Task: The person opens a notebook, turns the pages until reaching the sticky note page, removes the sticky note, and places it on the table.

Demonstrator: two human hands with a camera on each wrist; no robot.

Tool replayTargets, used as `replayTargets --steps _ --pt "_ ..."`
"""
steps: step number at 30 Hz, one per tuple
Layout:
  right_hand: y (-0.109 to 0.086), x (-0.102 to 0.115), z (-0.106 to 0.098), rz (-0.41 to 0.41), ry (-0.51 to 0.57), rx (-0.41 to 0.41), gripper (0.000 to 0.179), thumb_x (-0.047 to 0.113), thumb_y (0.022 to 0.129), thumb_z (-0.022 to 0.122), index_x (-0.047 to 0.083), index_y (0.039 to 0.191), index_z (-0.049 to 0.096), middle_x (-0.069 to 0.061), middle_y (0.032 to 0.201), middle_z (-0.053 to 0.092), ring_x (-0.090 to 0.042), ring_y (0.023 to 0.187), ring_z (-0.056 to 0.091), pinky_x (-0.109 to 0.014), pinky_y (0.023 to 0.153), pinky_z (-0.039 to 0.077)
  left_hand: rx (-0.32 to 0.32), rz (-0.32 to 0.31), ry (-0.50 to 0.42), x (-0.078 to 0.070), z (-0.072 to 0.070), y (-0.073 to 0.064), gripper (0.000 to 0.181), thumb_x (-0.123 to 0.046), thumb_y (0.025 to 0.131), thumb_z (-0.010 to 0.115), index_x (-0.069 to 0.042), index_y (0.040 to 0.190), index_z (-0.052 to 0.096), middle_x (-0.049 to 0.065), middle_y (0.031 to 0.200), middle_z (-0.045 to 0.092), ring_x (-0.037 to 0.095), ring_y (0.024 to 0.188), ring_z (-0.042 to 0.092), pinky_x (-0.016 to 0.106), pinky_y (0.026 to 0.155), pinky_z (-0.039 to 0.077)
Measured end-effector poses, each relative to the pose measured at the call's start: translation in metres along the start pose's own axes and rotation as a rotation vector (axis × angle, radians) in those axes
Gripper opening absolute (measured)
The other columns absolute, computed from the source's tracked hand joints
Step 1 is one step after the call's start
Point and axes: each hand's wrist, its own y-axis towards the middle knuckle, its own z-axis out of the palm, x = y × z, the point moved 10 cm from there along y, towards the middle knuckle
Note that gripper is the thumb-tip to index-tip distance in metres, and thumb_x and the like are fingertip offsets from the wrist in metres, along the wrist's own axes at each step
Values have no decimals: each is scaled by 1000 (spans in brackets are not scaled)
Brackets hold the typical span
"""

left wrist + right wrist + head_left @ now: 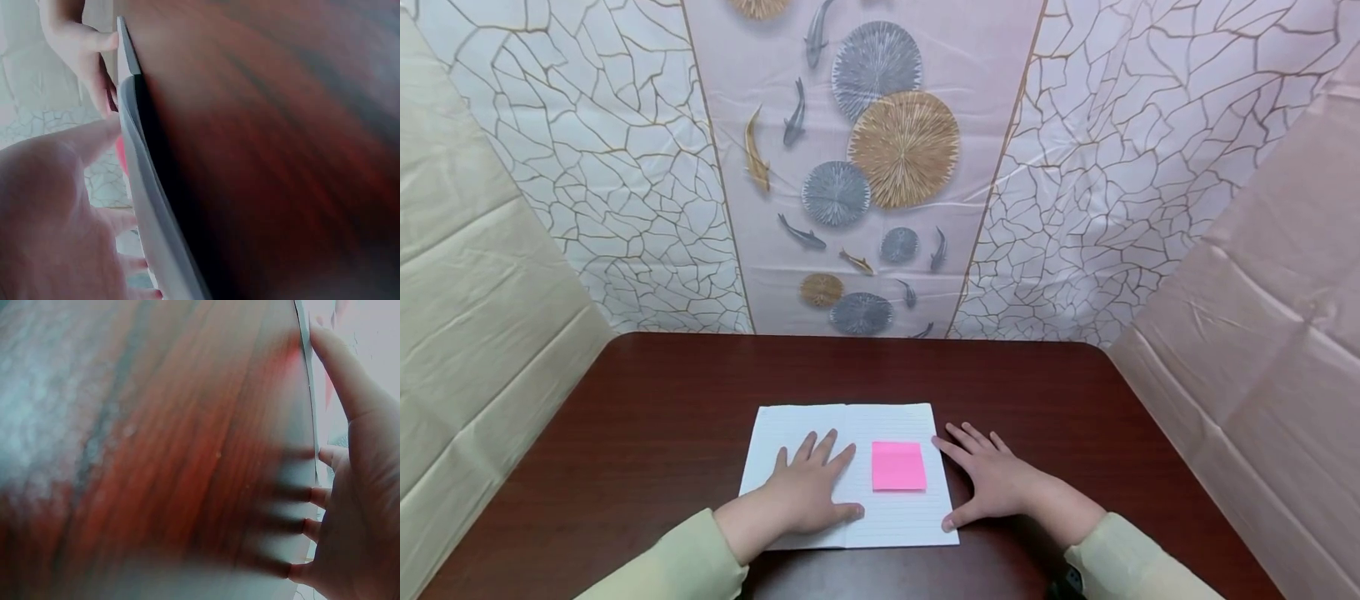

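Observation:
An open lined notebook (pixel 898 521) lies on the dark wooden table, with a pink sticky note pad (pixel 898 467) on its right page. Spread fingers of my left hand (pixel 805 492) rest on the left page, the thumb reaching across the fold. My right hand (pixel 1000 483) is at the notebook's right edge, fingers spread, thumb and index fingertip at the page border and the other fingertips over the table. In the left wrist view the notebook (pixel 147 169) shows edge-on beside my left hand (pixel 56 212). The right wrist view shows my right hand (pixel 375 487) with fingertips touching the tabletop.
The brown table (pixel 685 383) reaches back to a patterned cloth wall (pixel 857 250). Plain pale cloth walls stand at the left (pixel 482 333) and right (pixel 1247 333). A dark band-like object (pixel 1066 581) shows at the right sleeve.

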Motion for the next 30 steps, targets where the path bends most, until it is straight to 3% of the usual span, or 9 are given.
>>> replayTargets --steps 12,20,26,30 --pt "2 -1 0 4 -9 6 124 92 58 61 28 158 25 -9 164 17 -37 150 11 -69 112 15 47 3 1 7 12 4 96 -75 81 58 -22 156 32 13 163 19 42 148 13 75 108 12" --pt "0 2 -2 -10 -4 -11 122 91 60 60 26 158 27 -11 164 19 -39 149 14 -70 111 16 56 -6 -1 8 12 4 97 -75 80 59 -22 156 33 13 163 19 42 148 14 75 108 12" --pt "-3 3 -8 -31 8 -95 111 86 68 61 21 155 34 -11 160 28 -40 147 21 -68 111 21 59 -9 -3 7 9 2 97 -75 80 60 -22 156 33 14 163 20 43 148 14 76 108 12" --pt "-3 6 -17 -49 -42 -163 99 79 74 64 20 150 43 -8 155 38 -36 144 30 -62 111 29 64 -9 -16 6 7 1 96 -73 80 61 -21 156 34 14 163 20 43 148 14 76 107 12"
